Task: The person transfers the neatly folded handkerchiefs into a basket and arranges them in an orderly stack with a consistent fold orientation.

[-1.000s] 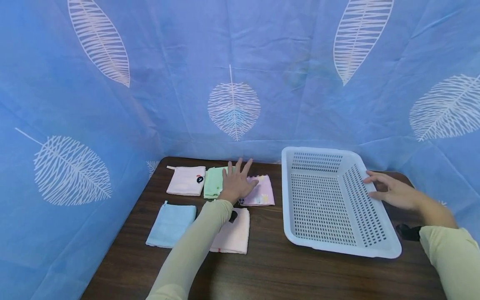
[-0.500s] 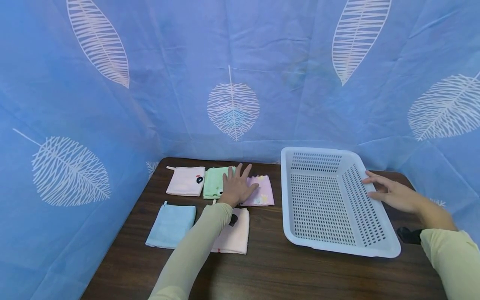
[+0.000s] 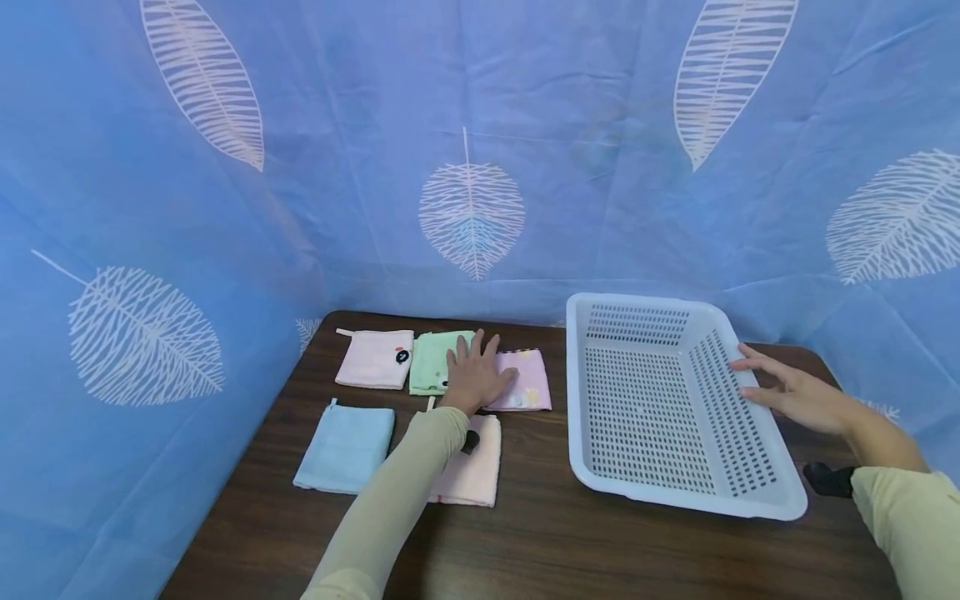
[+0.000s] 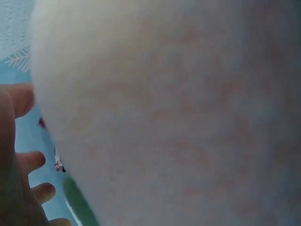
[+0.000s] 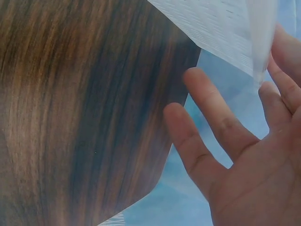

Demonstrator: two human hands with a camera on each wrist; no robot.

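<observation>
Left hand (image 3: 474,379) has drawn its fingertips back slightly toward the person since the frame 1.0 s earlier; right hand (image 3: 798,400) remains at the basket (image 3: 573,400). Position of the left hand: above the adjoining sides of the green cloth (image 3: 431,362) and the purple cloth (image 3: 531,385). Its fingers are spread apart; contact with either cloth cannot be told. Right hand: 2 digits reach over the side rim, and 2 fingers extend apart outside the wall. Whether the rim is clamped cannot be told.

Basket: white plastic, rectangular, rounded corners, smooth flared rim, slotted walls and floor. Cloths: 5, soft-textured, folded to near-squares, laid flat. Rear row: pink cloth (image 3: 371,360) with a black round motif, green cloth, purple cloth. Front row: blue cloth (image 3: 345,450) with a corner loop, cream cloth (image 3: 472,479) partly under the left forearm. Table (image 3: 540,550): dark wood grain, angled corner. Backdrop (image 3: 360,150): creased blue fabric, white leaf print.
</observation>
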